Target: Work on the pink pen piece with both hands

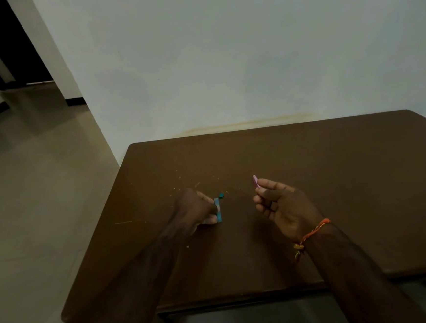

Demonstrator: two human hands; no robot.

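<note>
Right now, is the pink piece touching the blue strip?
Apart. The head view shows the pink piece in the right hand, bare table between it and the blue strip.

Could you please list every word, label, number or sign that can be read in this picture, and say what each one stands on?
None can be read.
The blue strip gripped by the left hand: no print shows.
The small pink piece pinched by the right hand: plain, too small to show any marking.
The dark teal bit on the brown table: no marking.
The orange thread wristband and the wall: no text.
</note>
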